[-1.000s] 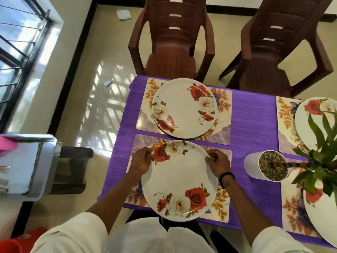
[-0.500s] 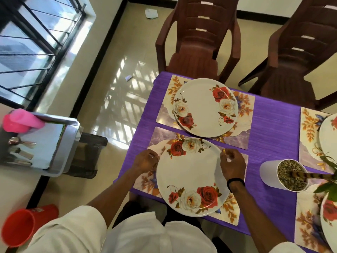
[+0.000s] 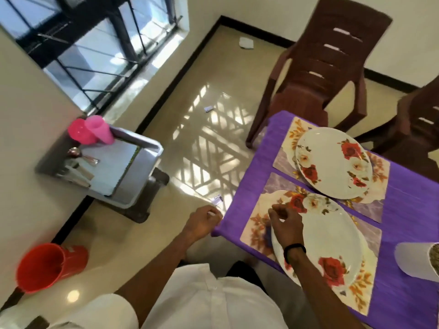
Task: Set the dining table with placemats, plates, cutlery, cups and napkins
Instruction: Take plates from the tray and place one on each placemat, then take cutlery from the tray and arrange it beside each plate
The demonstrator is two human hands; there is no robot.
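A rose-patterned plate [image 3: 332, 238] lies on the near floral placemat [image 3: 259, 224] on the purple table [image 3: 408, 233]. A second plate [image 3: 332, 162] lies on the far placemat [image 3: 380, 169]. My right hand [image 3: 285, 224] hovers over the near plate's left rim, fingers loosely curled, holding nothing. My left hand [image 3: 203, 222] hangs off the table's left edge, above the floor, loosely curled and empty. To the left, a grey tray [image 3: 140, 179] on a low stand carries pink cups [image 3: 92, 131], a spoon [image 3: 76, 153] and other cutlery.
A red cup [image 3: 45, 267] lies on its side on the floor at lower left. Two brown plastic chairs [image 3: 318, 74] stand behind the table. A white plant pot [image 3: 413, 260] sits at the right edge. A barred window fills the upper left.
Both hands have come off the near plate and moved left; my left hand is now past the table edge. The camera has swung left towards the tray.
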